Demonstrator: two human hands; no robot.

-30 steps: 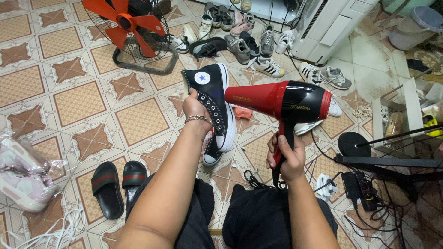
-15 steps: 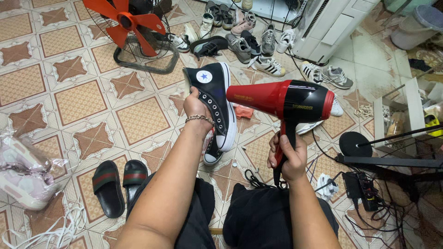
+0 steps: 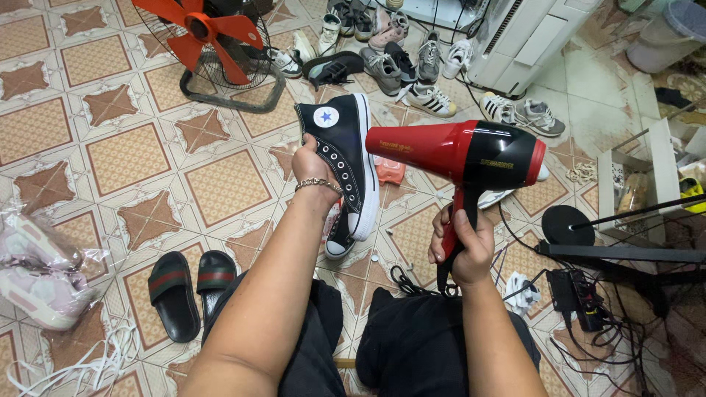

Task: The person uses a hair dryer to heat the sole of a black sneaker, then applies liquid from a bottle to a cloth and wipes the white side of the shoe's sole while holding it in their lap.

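Head cam, looking down at lap and tiled floor [image 3: 132, 158].

L hand [image 3: 312, 165]: fingers curled round the side of a black high-top sneaker [image 3: 342, 154], holding it up off the floor, sole to the right, toe pointing down toward the knees. White rubber sole and toe cap visible; round white ankle patch w/ a star faces the cam. Chain bracelet [image 3: 318, 184] on L wrist.

R hand [image 3: 465, 246]: fingers wrapped tight round the black grip of a red-and-black hair dryer [image 3: 460, 151]. Nozzle points left, at the sneaker's sole side; nozzle tip just beside the shoe, contact or gap — cannot tell. Dryer cord [image 3: 412, 283] drops from the grip base onto the lap.

Sneaker position: mid-frame, in the air between the two hands, above the knees, in front of the shoe pile.

Surroundings:
- Orange-bladed floor fan [image 3: 209, 40] top left, on floor.
- Row of assorted shoes [image 3: 401, 66] beyond the sneaker, near a white appliance [image 3: 526, 37].
- Pair of black slides [image 3: 187, 290] w/ striped bands, left of L arm.
- Clear plastic bag [image 3: 37, 268] w/ pinkish shoes, far left edge.
- Power strip [image 3: 577, 298] and tangled cables at right, near a black stand base [image 3: 562, 224].
- Person seated, dark trousers [image 3: 419, 342].
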